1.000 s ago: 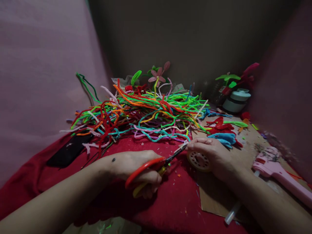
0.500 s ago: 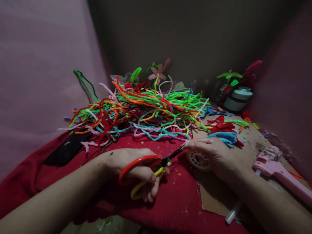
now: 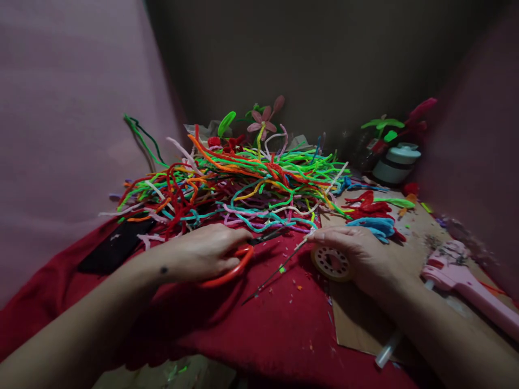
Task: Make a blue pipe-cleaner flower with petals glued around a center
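In the head view my left hand [image 3: 213, 251] is closed on the red-handled scissors [image 3: 229, 274], whose dark blades [image 3: 270, 236] point right, low over the cloth. My right hand [image 3: 351, 246] pinches a thin, stripped wire stem [image 3: 270, 280] near its whitish fuzzy end. The bare wire slants down and left across the red cloth. Just under my right hand is a roll of tape [image 3: 332, 265] with a holed core. Beyond both hands lies a heap of coloured pipe cleaners [image 3: 251, 189].
A pink glue gun [image 3: 458, 275] rests on cardboard [image 3: 357, 324] at right. Blue fuzzy pieces [image 3: 377, 227] and red ones [image 3: 360, 202] lie near it. A black phone-like slab [image 3: 109, 251] is at left. Behind stand a lidded jar [image 3: 399, 162] and a pink flower [image 3: 263, 119].
My left hand has drawn the scissors back from the fuzzy end, up and to the left, turning them. The stem's bare wire now shows. My right hand has hardly moved.
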The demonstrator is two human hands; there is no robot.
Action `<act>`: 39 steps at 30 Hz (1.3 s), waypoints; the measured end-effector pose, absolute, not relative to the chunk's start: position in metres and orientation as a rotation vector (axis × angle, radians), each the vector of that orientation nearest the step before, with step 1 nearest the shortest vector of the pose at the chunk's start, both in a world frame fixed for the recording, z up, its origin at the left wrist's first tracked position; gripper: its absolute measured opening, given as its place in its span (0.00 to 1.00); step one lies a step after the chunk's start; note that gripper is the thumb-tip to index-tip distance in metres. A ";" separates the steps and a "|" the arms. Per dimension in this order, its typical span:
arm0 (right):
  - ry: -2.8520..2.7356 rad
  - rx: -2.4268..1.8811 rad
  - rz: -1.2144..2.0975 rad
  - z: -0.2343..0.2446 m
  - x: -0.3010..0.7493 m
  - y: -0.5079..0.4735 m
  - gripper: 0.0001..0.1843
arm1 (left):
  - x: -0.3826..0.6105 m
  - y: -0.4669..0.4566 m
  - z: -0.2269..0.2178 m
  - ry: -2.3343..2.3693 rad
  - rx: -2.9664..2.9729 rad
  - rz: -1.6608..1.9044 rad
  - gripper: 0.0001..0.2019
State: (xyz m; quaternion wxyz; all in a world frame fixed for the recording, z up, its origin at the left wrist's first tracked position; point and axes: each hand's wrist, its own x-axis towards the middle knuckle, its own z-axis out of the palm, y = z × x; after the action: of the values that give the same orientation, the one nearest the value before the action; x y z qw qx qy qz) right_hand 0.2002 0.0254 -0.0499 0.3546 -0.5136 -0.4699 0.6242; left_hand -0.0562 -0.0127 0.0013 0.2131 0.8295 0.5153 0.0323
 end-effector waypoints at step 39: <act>-1.211 -1.110 1.566 -0.041 0.200 0.021 0.07 | 0.025 -0.001 -0.033 1.280 1.499 1.157 0.07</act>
State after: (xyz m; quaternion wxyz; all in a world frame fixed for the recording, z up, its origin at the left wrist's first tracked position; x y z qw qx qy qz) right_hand 0.1998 0.0213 -0.0411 0.4223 -0.4435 -0.4837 0.6254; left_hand 0.0251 -0.0006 -0.0327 0.4150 0.5965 0.5096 0.4607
